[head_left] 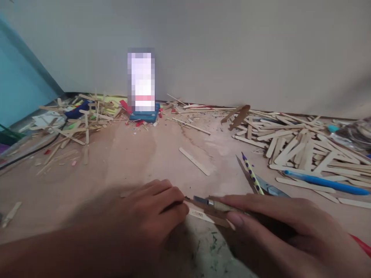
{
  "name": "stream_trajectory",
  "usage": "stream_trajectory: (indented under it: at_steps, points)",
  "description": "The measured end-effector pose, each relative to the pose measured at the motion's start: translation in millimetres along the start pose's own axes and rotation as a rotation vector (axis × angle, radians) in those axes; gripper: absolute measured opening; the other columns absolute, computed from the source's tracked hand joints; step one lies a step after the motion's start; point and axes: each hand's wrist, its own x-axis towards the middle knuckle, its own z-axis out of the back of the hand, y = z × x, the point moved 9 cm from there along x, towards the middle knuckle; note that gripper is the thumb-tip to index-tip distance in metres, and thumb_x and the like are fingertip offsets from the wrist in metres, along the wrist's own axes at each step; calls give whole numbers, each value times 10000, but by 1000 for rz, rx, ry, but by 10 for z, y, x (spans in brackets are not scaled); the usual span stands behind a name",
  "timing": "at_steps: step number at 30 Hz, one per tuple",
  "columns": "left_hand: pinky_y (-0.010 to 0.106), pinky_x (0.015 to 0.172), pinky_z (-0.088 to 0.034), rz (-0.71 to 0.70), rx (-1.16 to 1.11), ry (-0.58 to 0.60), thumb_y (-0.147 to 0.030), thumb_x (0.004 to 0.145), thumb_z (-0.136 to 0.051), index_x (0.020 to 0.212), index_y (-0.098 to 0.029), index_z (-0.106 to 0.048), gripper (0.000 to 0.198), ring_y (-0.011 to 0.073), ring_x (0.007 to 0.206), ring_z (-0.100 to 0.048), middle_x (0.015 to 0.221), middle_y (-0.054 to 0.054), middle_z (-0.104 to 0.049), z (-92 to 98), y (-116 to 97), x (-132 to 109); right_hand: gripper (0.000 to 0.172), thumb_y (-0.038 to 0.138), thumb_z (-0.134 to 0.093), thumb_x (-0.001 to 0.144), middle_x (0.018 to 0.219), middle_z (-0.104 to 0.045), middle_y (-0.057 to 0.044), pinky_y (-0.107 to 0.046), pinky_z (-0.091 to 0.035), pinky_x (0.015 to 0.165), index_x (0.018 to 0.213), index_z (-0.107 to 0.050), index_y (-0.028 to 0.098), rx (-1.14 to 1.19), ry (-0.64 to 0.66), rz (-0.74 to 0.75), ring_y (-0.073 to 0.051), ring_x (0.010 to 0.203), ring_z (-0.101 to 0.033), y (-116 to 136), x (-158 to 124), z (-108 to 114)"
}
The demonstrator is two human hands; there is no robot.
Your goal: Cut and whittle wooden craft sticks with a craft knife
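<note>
My left hand (158, 210) is closed near the bottom middle, its fingers pinching the left end of a flat wooden craft stick (204, 216). The stick lies low over the table and carries a small dark mark. From the right, my right hand (278, 224) grips a wood-carving chisel (222, 206) by its wooden handle. Its short metal blade points left, just above the stick and a little short of my left fingertips. Whether the blade touches the stick, I cannot tell. Part of the handle is hidden in my palm.
Beyond my hands lies a loose craft stick (194, 161). To the right are a spotted pencil (252, 173), a blue pen (324, 182) and a heap of craft sticks (304, 148). A lit phone (141, 79) leans on the wall. Stick scraps (87, 123) clutter the back left.
</note>
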Motion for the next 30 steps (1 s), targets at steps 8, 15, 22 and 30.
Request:
stream_trajectory:
  at_steps: [8, 15, 22, 30]
  points:
    - [283, 1160, -691, -5, -104, -6, -49, 1208, -608, 1305, -173, -791, 241, 170, 1195, -822, 1248, 29, -868, 2, 25, 36, 109, 445, -832, 1186, 745, -789, 75, -254, -557, 556, 1118, -913, 421, 175, 194, -116, -128, 575, -711, -146, 19, -94]
    - [318, 1085, -677, 101, -156, 43, -140, 1298, -493, 1232, -231, -773, 303, 175, 1121, -802, 1226, 12, -873, -101, 130, -38, 281, 453, -762, 1246, 811, -811, 21, -260, -525, 465, 996, -866, 380, -33, 144, -14, -163, 679, -789, -144, 1, 13]
    - [330, 975, -669, 89, -116, 3, -177, 1336, -471, 1218, -216, -792, 345, 173, 993, -779, 1109, -8, -852, -100, 107, 15, 306, 713, -953, 1066, 832, -833, -45, -368, -642, 555, 1103, -960, 409, -242, 15, 209, -318, 850, -871, 69, 200, -2]
    - [352, 871, -657, 77, -127, -30, -282, 1357, -466, 1097, -216, -803, 431, 188, 953, -806, 1039, 18, -848, -58, 103, 22, 322, 703, -984, 1034, 864, -838, -29, -355, -676, 652, 1162, -951, 409, -265, 72, 264, -313, 911, -859, 218, 300, -178]
